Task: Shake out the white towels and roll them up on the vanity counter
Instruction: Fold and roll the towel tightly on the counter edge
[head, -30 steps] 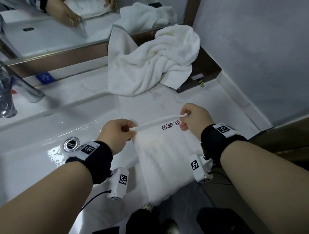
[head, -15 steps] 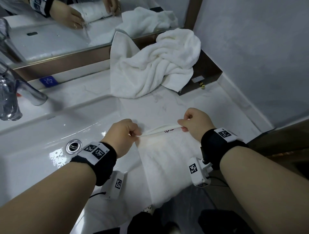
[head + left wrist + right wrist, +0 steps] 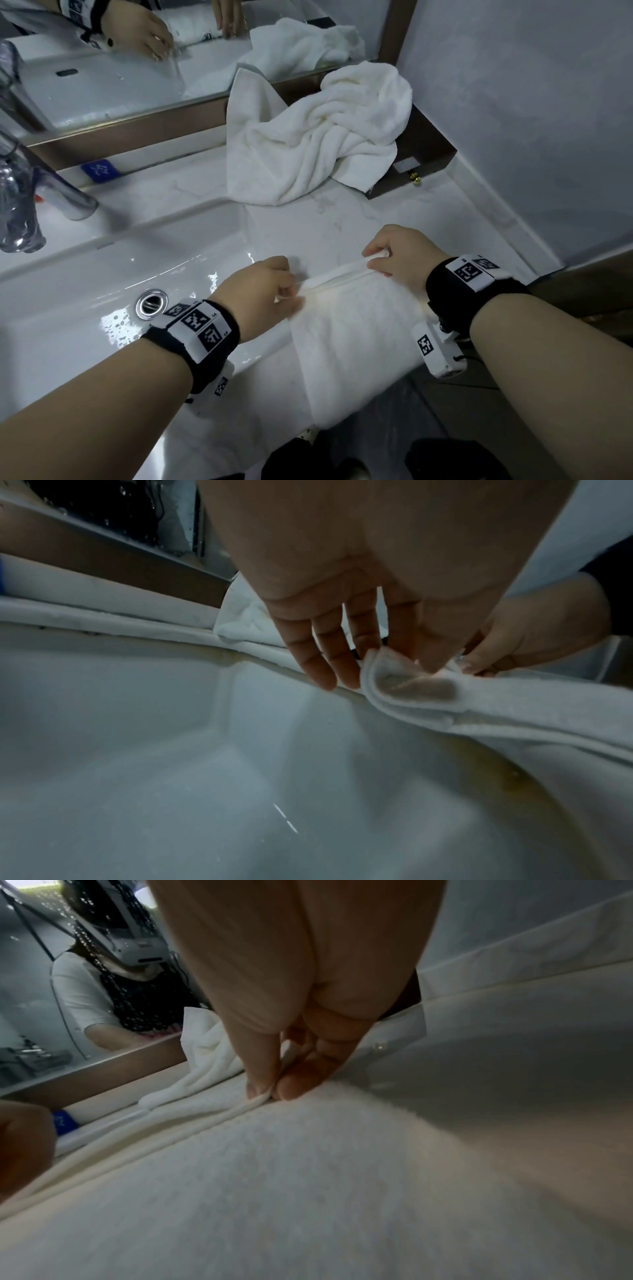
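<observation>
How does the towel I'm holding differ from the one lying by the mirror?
The held towel is spread flat, hanging over the counter's front edge; the crumpled towel is a rumpled heap against the mirror frame. The left hand and right hand pinch the held towel's far edge, just turned over; nothing touches the crumpled towel. Both are white terry.

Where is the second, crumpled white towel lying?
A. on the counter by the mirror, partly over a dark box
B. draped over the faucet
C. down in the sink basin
A: the crumpled towel is heaped on the counter against the mirror frame, overlapping the dark box.
</observation>
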`<action>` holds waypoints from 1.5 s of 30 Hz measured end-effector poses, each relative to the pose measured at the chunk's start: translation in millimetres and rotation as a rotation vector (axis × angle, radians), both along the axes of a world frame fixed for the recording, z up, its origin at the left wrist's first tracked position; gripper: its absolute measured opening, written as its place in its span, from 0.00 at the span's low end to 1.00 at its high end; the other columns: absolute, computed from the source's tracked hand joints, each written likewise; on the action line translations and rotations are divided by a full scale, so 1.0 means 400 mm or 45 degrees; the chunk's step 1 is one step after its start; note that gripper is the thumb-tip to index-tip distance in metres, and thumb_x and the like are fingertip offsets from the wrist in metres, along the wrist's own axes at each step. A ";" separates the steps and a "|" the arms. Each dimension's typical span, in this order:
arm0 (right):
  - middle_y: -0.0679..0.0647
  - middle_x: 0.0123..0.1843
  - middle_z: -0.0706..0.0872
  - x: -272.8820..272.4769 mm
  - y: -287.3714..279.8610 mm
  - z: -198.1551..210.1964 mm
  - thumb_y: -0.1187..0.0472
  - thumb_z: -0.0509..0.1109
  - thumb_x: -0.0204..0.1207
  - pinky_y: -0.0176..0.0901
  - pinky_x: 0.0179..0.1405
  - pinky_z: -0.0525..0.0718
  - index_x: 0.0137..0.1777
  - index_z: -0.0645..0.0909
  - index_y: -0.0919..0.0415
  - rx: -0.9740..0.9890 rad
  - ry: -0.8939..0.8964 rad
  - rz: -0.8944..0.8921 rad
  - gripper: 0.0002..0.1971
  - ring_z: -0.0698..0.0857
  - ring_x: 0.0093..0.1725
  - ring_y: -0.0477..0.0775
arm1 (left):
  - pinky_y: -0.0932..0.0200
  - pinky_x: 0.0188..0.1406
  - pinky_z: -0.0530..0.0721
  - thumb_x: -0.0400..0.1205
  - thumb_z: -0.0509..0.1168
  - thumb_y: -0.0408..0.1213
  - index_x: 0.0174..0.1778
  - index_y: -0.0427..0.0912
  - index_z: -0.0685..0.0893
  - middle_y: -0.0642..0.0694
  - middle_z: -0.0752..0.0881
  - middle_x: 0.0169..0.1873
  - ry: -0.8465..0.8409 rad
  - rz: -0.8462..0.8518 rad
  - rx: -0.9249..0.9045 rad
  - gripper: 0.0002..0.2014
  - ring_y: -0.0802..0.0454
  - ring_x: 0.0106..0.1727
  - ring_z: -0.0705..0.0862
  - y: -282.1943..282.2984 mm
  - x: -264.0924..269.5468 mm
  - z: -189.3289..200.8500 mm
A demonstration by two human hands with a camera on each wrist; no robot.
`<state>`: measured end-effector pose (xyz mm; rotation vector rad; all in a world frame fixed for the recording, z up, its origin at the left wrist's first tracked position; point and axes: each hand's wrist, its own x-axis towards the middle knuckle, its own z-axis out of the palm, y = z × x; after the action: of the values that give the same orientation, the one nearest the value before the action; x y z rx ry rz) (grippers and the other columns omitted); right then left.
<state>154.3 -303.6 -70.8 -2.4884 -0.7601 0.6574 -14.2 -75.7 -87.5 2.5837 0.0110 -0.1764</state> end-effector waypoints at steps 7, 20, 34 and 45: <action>0.48 0.52 0.81 0.008 0.014 0.030 0.60 0.73 0.74 0.39 0.57 0.76 0.50 0.87 0.54 -0.216 -0.072 0.193 0.06 0.81 0.53 0.49 | 0.60 0.34 0.77 0.76 0.74 0.43 0.26 0.46 0.81 0.51 0.83 0.29 0.199 0.310 -0.263 0.14 0.55 0.31 0.79 -0.017 0.045 0.010; 0.49 0.54 0.78 0.004 0.028 0.030 0.59 0.69 0.79 0.47 0.63 0.77 0.51 0.83 0.56 -0.358 -0.162 0.334 0.05 0.77 0.59 0.53 | 0.50 0.36 0.89 0.77 0.74 0.45 0.36 0.41 0.79 0.48 0.89 0.26 0.457 0.550 -0.586 0.14 0.53 0.29 0.89 -0.009 0.023 -0.026; 0.48 0.55 0.81 -0.006 0.012 0.027 0.57 0.68 0.80 0.45 0.63 0.75 0.53 0.83 0.55 -0.303 -0.190 0.316 0.05 0.77 0.59 0.52 | 0.67 0.34 0.84 0.73 0.75 0.40 0.39 0.51 0.86 0.55 0.89 0.29 0.402 0.348 -0.358 0.04 0.62 0.30 0.86 -0.008 0.033 0.014; 0.46 0.53 0.83 0.002 -0.008 0.037 0.60 0.68 0.78 0.43 0.62 0.72 0.49 0.83 0.52 -0.272 -0.297 0.468 0.04 0.78 0.57 0.50 | 0.66 0.28 0.73 0.74 0.68 0.41 0.35 0.52 0.84 0.57 0.84 0.29 0.247 0.302 0.098 0.03 0.57 0.36 0.81 -0.061 0.032 0.043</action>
<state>155.2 -307.0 -55.9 -2.6742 -1.3195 0.6026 -1.5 -100.2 -70.3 2.6052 0.4002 -0.3427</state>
